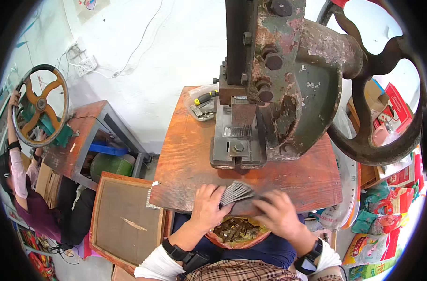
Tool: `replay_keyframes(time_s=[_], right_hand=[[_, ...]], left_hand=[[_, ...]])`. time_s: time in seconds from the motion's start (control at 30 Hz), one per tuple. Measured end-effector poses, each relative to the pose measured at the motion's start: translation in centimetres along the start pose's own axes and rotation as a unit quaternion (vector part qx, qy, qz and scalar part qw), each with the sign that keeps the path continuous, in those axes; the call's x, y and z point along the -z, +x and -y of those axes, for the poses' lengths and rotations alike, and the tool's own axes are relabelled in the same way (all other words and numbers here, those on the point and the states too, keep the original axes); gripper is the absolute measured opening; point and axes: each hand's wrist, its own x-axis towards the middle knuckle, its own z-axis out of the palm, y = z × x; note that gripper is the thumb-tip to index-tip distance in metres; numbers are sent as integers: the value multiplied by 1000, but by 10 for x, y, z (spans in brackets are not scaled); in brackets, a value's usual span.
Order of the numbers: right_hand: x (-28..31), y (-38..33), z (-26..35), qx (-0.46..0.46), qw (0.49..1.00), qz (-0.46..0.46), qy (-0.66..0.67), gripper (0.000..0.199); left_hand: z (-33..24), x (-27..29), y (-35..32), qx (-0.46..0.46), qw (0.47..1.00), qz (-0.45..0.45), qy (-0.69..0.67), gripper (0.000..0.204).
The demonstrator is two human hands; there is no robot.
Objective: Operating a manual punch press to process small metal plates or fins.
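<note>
Near the table's front edge, my left hand (209, 206) is closed on a fanned stack of thin grey ridged strips (237, 192). To the right of the stack is my right hand (281, 213), its fingers smeared by motion, so I cannot make out whether they hold anything. Below both hands, a round basin (230, 245) with a yellowish lining sits at my lap, with many small brownish metal pieces (237, 229) in it. Behind the strips stands a heavy hand press (279, 84), a small ridged metal block (238, 131) lying on its bed.
The press stands on a reddish wooden table (185, 154), its large handwheel (363, 122) at the right. A clear tray (200, 108) holds a yellow-black tool. At left, another person (35, 206) grips a second wheel (41, 104). A framed board (127, 218) and colourful bags (375, 229) flank me.
</note>
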Motion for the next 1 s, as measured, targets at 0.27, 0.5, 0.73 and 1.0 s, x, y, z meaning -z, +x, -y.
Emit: replay_keyframes(time_s=[0.27,0.5,0.73,1.0], right_hand=[[52,93,69,-49,977,23,-206,70],[51,74,50,-117,965,-13,-234,73],[63,51,33,-148,965,-211,38,46],[67,48,30,-146,966,-208,54,34]], left_hand=[[-12,-5,10,49,995,-35,-83,64],[-23,-4,17,28,999,-15,4,64],[-26,-21,28,-29,986,-55,157,48],[-32,29,-8,324,430,-18,-842,57]])
